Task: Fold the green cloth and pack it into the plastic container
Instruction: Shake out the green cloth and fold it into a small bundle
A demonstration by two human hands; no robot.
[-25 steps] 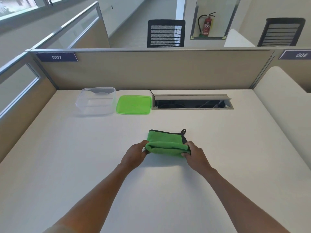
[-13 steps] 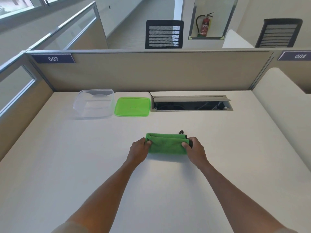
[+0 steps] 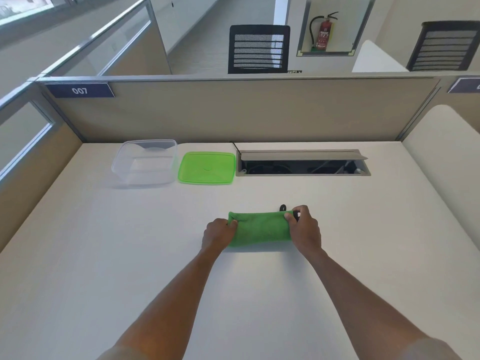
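Note:
The green cloth (image 3: 259,228) lies folded into a narrow strip in the middle of the white desk (image 3: 104,255), with a small black loop sticking out at its far right corner. My left hand (image 3: 219,233) pinches the cloth's left end and my right hand (image 3: 304,228) pinches its right end. The clear plastic container (image 3: 145,162) stands open and empty at the back left of the desk. Its green lid (image 3: 207,167) lies flat just to the right of it.
An open cable tray (image 3: 302,165) is sunk into the desk at the back, right of the lid. Beige partition panels (image 3: 233,110) wall in the desk at the back and left. A rounded white divider (image 3: 446,165) borders the right side.
Both hands carried the near edge of the cloth forward over the far half. The cloth now lies flat as a narrower strip, with the hands pinching its far corners.

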